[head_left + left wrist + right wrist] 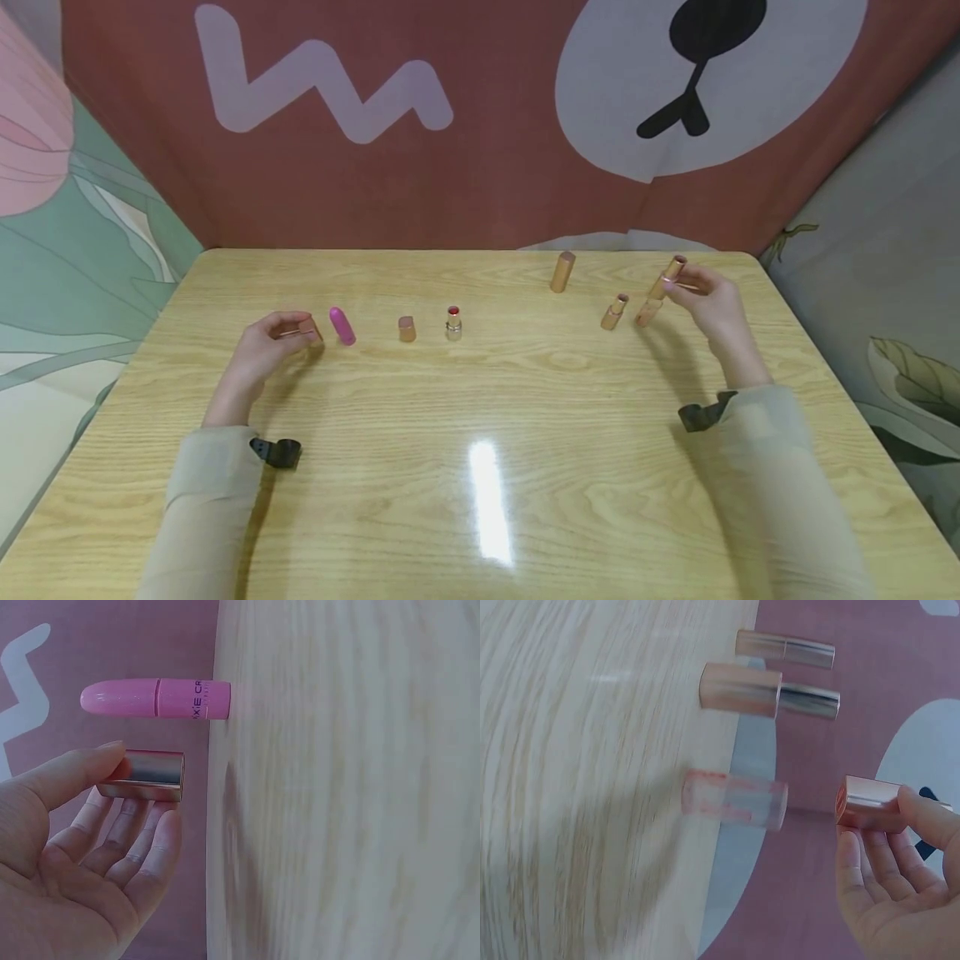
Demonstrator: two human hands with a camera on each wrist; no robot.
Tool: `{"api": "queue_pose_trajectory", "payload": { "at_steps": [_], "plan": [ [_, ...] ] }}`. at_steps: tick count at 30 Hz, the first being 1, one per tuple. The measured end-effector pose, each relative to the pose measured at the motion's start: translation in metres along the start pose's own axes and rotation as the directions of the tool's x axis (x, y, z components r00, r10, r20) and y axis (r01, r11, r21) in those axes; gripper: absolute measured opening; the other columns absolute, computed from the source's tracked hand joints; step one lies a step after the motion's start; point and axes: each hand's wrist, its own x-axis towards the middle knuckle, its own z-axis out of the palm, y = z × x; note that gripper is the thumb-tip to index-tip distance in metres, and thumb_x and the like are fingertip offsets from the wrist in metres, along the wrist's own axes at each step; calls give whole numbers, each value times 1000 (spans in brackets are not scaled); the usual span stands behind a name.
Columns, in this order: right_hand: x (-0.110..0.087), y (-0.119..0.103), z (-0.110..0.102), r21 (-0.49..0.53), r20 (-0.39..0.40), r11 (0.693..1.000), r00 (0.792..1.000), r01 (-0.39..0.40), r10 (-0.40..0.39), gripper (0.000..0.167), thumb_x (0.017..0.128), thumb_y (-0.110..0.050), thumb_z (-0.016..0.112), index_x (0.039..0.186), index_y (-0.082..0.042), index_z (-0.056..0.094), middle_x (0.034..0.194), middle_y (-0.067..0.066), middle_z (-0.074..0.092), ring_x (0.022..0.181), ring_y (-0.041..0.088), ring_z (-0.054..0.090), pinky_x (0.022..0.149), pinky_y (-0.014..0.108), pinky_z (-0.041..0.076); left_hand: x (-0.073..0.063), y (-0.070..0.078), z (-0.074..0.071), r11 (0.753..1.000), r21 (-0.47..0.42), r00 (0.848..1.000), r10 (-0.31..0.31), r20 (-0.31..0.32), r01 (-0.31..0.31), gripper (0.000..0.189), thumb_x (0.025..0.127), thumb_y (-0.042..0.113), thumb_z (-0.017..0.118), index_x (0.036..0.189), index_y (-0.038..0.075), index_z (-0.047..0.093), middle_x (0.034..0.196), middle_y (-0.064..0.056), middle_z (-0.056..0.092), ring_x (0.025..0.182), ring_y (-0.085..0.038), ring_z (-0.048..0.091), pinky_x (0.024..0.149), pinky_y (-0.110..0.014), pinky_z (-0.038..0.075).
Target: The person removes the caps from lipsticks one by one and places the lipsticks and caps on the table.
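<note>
My left hand (264,346) pinches a short rose-gold lipstick cap (142,776) between thumb and fingers, just above the table. Beside it a bright pink lipstick (154,699) stands upright. My right hand (712,308) holds a rose-gold lipstick tube (874,804) by its sides. In the right wrist view, a gap separates this tube from a clear, pinkish case (735,799) that stands on the table below it. Nearby are an uncapped gold lipstick (615,312) and a taller closed-looking gold tube (562,272).
Between the hands, a small gold cap (407,329) and an open red lipstick with a clear base (453,323) stand on the wooden table (390,500). A reddish patterned cloth (495,183) rises behind the far edge. Each wrist wears a black camera band.
</note>
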Motion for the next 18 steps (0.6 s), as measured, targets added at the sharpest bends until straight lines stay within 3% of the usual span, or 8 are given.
{"api": "queue_pose_trajectory", "payload": {
  "at_steps": [3, 10, 18],
  "plan": [
    [1, 4, -4, 37, -11, 999, 1000, 7, -7, 15, 92, -28, 63, 97, -36, 52, 82, -40, 53, 80, -19, 50, 73, 5, 40, 1, 0, 1, 1000, 3, 1000, 0, 1, 0, 56, 94, 30, 60, 136, -3, 44, 94, 24, 52, 84, 15, 52, 80, -9, 44],
    [3, 14, -11, 74, -9, 997, 1000, 4, -4, 16, 92, -22, 62, 95, -34, 52, 81, -38, 55, 77, -21, 52, 70, 2, 41, 0, -1, 0, 1000, 1, 1000, 7, 5, -7, 54, 94, 27, 60, 135, -4, 44, 92, 25, 52, 84, 15, 52, 80, -9, 45],
    [6, 23, -15, -31, -5, 999, 1000, -31, 31, 10, 93, -28, 61, 98, -27, 52, 82, -36, 49, 76, -20, 50, 74, 7, 40, 0, -1, -1, 999, 35, 1000, -9, 17, 8, 56, 93, 29, 61, 137, -2, 44, 97, 22, 51, 87, 13, 50, 83, -12, 41]
  ]
}}
